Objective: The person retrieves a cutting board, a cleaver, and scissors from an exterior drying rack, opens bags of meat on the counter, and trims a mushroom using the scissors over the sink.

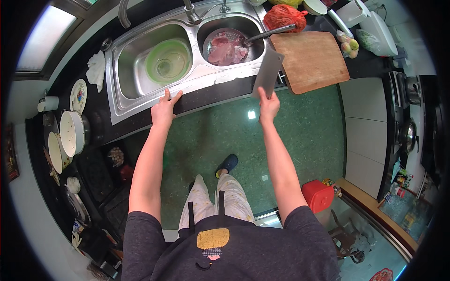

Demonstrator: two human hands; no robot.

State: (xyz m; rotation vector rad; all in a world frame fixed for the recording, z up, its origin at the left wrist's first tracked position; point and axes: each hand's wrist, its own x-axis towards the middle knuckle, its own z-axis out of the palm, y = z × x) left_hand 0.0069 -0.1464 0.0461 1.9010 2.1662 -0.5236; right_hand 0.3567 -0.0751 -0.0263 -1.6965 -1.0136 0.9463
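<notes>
My right hand [269, 106] grips a cleaver [269, 72], its broad blade pointing away from me, beside the near left corner of a wooden cutting board [311, 59]. With fingers spread, my left hand [164, 109] touches the counter edge in front of a double-bowl stainless steel sink [116, 109]. Raw meat [226, 49] lies in a perforated metal colander [236, 34] in the sink's right bowl. A metal utensil handle [270, 33] slants out over that bowl's rim. The left bowl holds a green basin [151, 58] of what looks like water.
A red plastic bag [285, 17] sits behind the board, and bagged fruit [349, 47] to its right. Faucets [191, 13] rise behind the sink. White enamel bowls [72, 133] and a cloth [95, 70] are on the left. A red bin [317, 196] stands on the floor.
</notes>
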